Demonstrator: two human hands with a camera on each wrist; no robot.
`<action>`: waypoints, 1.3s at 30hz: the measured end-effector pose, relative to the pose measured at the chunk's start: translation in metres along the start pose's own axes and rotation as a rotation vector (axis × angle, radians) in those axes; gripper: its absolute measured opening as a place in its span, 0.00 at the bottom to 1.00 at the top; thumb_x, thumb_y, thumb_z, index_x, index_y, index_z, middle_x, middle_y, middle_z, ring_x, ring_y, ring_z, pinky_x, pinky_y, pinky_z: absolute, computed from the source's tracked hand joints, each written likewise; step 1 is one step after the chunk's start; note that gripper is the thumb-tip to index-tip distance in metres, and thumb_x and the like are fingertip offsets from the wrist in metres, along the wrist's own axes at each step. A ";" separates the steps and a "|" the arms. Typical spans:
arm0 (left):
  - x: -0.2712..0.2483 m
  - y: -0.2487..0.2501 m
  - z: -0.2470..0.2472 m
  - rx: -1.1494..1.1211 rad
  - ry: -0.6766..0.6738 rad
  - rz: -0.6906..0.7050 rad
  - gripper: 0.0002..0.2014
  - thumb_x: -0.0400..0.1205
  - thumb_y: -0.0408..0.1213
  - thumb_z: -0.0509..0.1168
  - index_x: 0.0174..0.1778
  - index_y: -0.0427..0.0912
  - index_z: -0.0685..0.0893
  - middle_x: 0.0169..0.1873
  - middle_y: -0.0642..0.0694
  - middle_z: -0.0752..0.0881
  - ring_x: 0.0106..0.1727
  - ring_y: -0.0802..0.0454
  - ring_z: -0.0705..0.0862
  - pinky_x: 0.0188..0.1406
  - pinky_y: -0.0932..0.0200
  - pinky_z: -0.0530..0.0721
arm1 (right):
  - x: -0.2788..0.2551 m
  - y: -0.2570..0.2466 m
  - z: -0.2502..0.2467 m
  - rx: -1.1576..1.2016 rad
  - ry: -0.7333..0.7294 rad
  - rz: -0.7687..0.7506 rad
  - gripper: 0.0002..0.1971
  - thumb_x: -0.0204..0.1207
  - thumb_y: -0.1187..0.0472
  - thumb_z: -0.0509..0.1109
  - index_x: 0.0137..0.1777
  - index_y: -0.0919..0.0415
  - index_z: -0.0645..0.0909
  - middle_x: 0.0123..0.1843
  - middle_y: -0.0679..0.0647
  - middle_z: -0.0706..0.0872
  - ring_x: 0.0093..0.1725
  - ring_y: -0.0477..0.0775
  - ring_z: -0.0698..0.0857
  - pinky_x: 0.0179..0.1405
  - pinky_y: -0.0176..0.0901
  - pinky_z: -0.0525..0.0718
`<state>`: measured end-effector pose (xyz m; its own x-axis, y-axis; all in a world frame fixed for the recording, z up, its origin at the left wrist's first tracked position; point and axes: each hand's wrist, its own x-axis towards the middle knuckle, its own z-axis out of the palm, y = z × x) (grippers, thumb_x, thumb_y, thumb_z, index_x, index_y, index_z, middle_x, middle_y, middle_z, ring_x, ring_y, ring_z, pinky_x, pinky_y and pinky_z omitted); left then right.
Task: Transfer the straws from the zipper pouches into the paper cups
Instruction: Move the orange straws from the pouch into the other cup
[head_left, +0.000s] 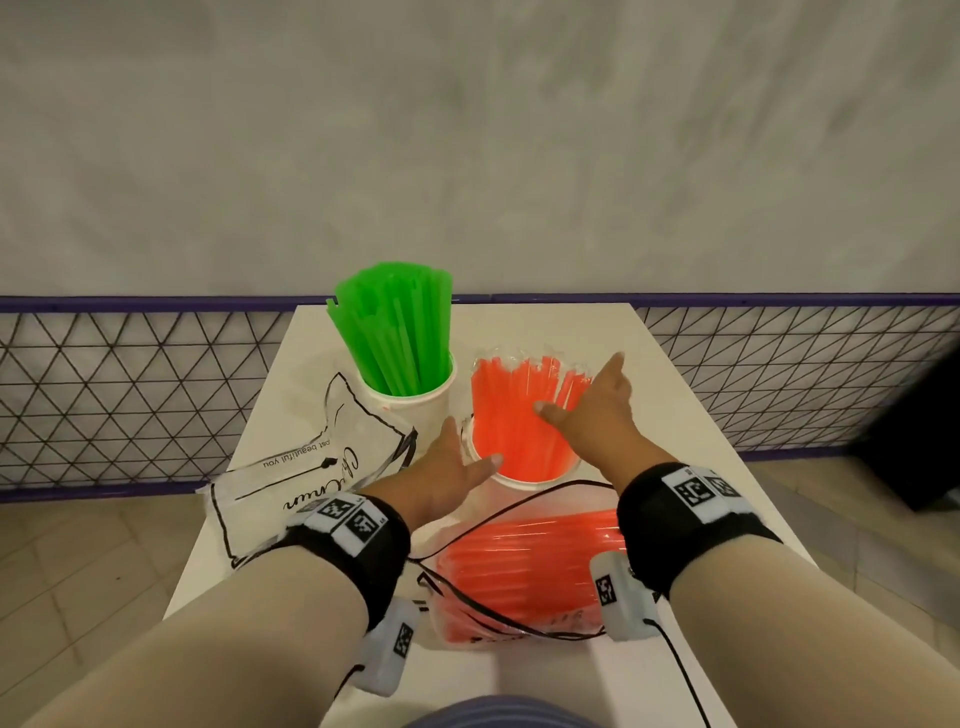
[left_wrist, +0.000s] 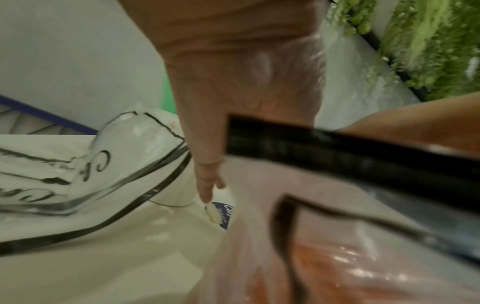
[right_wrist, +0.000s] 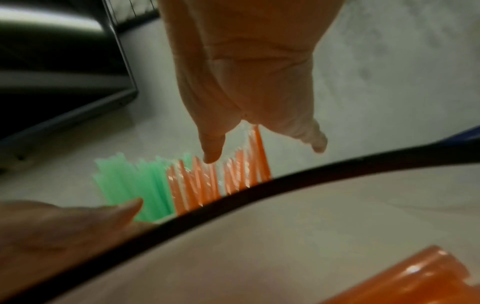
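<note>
Far left on the white tabletop (head_left: 670, 395): an emptied clear zipper pouch with black trim and script lettering (head_left: 291, 483), flat. Behind it, a white paper cup (head_left: 415, 402) packed with green plastic straws (head_left: 400, 332). Left hand (head_left: 447, 467), fingers straight, steadying the second white paper cup (head_left: 511, 480); right hand (head_left: 597, 410), fingers spread, holding nothing, pressing the orange straws (head_left: 519, 415) standing inside. Probably settling this bundle. Next: reaching the second clear pouch (head_left: 519, 566) nearest the body, where more orange straws lie. In the way: cables from the wrist cameras, crossing that pouch.
</note>
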<state>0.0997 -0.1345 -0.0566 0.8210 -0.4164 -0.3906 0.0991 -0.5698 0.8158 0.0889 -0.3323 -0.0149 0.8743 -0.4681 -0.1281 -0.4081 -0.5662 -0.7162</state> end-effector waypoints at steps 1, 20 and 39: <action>-0.001 -0.006 -0.005 -0.056 -0.021 -0.027 0.44 0.84 0.57 0.61 0.86 0.52 0.38 0.86 0.49 0.49 0.85 0.46 0.56 0.83 0.43 0.58 | -0.008 -0.003 -0.003 -0.028 0.040 -0.073 0.62 0.71 0.48 0.79 0.84 0.54 0.30 0.87 0.58 0.43 0.85 0.59 0.54 0.82 0.58 0.61; -0.052 -0.088 0.023 0.224 -0.351 -0.036 0.63 0.53 0.51 0.87 0.83 0.43 0.62 0.66 0.57 0.82 0.68 0.61 0.78 0.77 0.59 0.68 | -0.100 0.038 0.061 -0.799 -0.482 -0.825 0.30 0.69 0.61 0.73 0.72 0.59 0.71 0.62 0.58 0.77 0.61 0.61 0.78 0.57 0.57 0.83; -0.058 -0.086 0.040 -0.027 -0.140 0.067 0.33 0.64 0.23 0.81 0.61 0.50 0.78 0.46 0.53 0.89 0.45 0.75 0.86 0.44 0.79 0.81 | -0.110 0.028 0.041 -0.653 -0.520 -0.775 0.04 0.79 0.66 0.63 0.47 0.56 0.72 0.44 0.52 0.75 0.43 0.53 0.72 0.42 0.43 0.65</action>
<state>0.0209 -0.0899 -0.1217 0.7399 -0.5487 -0.3893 0.0634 -0.5192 0.8523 -0.0075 -0.2685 -0.0492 0.8916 0.4136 -0.1844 0.3640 -0.8968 -0.2514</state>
